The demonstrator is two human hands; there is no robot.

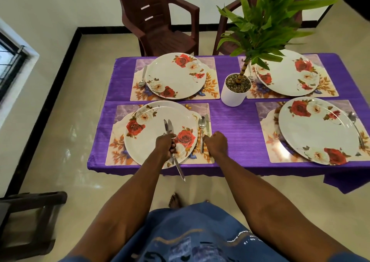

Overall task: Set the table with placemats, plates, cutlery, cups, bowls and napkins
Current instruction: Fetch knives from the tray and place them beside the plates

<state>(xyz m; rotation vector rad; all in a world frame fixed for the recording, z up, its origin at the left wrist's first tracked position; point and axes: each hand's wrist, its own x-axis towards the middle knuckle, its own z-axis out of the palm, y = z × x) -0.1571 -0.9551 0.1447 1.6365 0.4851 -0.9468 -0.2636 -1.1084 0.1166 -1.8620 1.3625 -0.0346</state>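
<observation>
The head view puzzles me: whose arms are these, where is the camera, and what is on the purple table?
No machine here: a person wears a wide-angle camera on the head, looking forward and down, so you see their own arms. The table has a purple cloth, four floral placemats, each with a rose-patterned plate, and a potted plant in the middle. The left hand holds a bundle of knives in its grip above the nearest plate. The right hand is curled at the handle end of one knife lying on the placemat beside a spoon; whether it still grips the knife is unclear. The other three settings each show a spoon, though the far right one is partly hidden by the plant.
</observation>
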